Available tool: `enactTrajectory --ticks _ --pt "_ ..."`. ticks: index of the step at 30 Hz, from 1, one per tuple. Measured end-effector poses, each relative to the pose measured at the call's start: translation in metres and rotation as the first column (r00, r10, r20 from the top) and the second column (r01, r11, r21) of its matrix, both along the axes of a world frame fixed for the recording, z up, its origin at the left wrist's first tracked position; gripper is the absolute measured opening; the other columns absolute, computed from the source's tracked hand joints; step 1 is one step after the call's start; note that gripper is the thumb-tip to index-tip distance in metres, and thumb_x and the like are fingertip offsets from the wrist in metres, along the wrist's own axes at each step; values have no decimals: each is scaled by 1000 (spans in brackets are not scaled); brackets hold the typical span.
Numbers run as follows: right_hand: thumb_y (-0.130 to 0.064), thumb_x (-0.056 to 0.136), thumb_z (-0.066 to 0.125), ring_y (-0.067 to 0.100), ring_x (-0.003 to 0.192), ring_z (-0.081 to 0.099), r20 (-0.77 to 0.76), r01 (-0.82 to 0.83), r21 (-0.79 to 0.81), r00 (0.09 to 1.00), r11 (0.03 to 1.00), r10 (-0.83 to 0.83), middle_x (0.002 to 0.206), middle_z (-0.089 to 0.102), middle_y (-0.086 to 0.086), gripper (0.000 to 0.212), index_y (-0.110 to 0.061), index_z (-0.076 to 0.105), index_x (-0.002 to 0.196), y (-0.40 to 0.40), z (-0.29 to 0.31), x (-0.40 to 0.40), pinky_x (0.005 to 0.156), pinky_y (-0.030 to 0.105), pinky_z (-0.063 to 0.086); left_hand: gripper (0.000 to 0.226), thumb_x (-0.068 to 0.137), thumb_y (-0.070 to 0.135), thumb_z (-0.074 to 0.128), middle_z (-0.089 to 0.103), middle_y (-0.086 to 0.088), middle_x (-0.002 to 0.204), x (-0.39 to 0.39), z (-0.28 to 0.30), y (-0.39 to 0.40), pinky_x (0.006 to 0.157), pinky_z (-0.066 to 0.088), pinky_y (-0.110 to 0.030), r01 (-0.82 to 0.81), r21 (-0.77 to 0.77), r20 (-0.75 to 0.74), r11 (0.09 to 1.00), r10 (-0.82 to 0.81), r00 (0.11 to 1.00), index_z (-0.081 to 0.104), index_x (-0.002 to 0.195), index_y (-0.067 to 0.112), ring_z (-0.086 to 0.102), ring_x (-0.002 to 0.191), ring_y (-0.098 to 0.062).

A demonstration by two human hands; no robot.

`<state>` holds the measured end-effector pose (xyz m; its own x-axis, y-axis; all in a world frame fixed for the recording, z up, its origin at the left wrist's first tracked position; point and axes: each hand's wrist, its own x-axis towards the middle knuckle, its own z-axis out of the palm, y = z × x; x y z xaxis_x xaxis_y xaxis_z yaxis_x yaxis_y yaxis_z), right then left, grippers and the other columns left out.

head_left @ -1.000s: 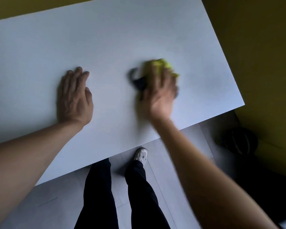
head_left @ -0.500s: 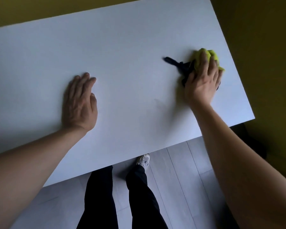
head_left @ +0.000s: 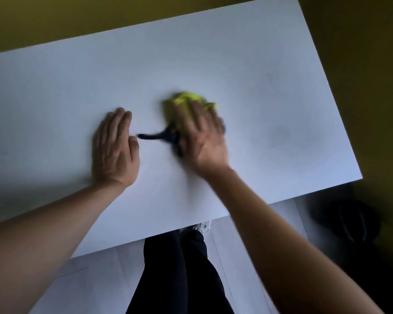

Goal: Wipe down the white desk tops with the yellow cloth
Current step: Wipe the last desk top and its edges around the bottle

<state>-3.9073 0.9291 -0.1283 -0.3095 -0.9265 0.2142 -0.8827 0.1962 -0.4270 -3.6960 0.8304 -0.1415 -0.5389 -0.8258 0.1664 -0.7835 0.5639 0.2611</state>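
Note:
The white desk top (head_left: 270, 98) fills most of the view. A bunched yellow cloth (head_left: 186, 100) lies on it near the middle, with a dark strap or corner (head_left: 153, 135) trailing out to its left. My right hand (head_left: 202, 137) presses down on the cloth with straight, spread fingers and is blurred by motion. My left hand (head_left: 115, 148) rests flat on the desk just left of the cloth, fingers straight and together. Most of the cloth is hidden under my right hand.
The desk's near edge runs diagonally above my legs (head_left: 179, 273) and a white shoe (head_left: 201, 226) on the grey floor. A dark round object (head_left: 347, 220) sits on the floor by the desk's right corner. Olive-yellow walls border the desk at the back and right.
My right hand has swept the cloth left from the desk's right end to the middle, close to my left hand. My left hand stays flat on the desk.

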Motion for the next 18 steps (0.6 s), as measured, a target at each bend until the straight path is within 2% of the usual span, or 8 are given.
enactTrajectory --ticks 3,5,8,10,12,14,16,18 --pt "-38 90 53 34 150 29 -35 333 43 943 942 -332 162 34 13 70 -19 38 156 0 -4 -84 123 49 21 57 104 22 34 35 -9 168 -1 2 1 128 23 -47 -29 27 19 999 29 999 38 159 10 30 156 -30" --pt "-33 90 48 30 152 24 -25 500 89 866 861 -500 164 29 11 71 -21 32 158 1 -2 -131 125 50 14 56 104 22 34 35 -8 167 -2 2 2 127 23 -46 -32 25 21 999 32 999 38 159 10 30 156 -30" --pt "-32 92 40 28 154 20 -18 671 104 739 734 -674 165 26 12 71 -20 27 160 -7 1 -141 125 51 9 55 104 22 36 36 -9 167 -2 1 2 127 24 -46 -27 16 33 1000 26 999 39 158 10 31 155 -31" --pt "-33 86 48 32 154 20 -21 612 91 790 786 -613 165 25 15 77 -17 29 159 -21 2 -105 125 53 11 55 104 22 37 37 -9 166 -3 2 2 127 25 -47 -33 8 31 999 33 999 40 158 10 32 155 -32" --pt "-32 83 57 35 152 22 7 427 62 904 902 -428 163 29 17 80 -16 35 157 -37 0 -49 125 52 13 55 104 22 38 37 -10 166 -5 3 2 126 25 -47 -41 -3 27 999 41 999 40 158 9 33 154 -32" --pt "-31 85 58 35 150 27 11 209 31 978 977 -210 160 36 18 73 -15 41 154 -50 1 7 125 50 13 56 102 21 40 38 -10 165 -5 4 3 126 26 -47 -34 -4 30 999 34 999 41 157 9 34 153 -33" --pt "-31 91 53 31 151 28 -4 49 41 999 998 -49 159 38 15 67 -18 41 155 -58 2 33 126 49 11 55 100 21 43 41 -12 163 -7 8 3 124 28 -48 -49 -7 49 999 50 998 44 154 8 38 150 -35" --pt "-34 95 51 30 151 29 -14 -43 47 999 998 44 159 39 13 63 -20 39 156 -57 0 21 127 48 10 52 95 19 48 49 -14 155 -13 14 1 114 34 -50 -75 -14 74 997 76 994 50 146 8 46 140 -38"
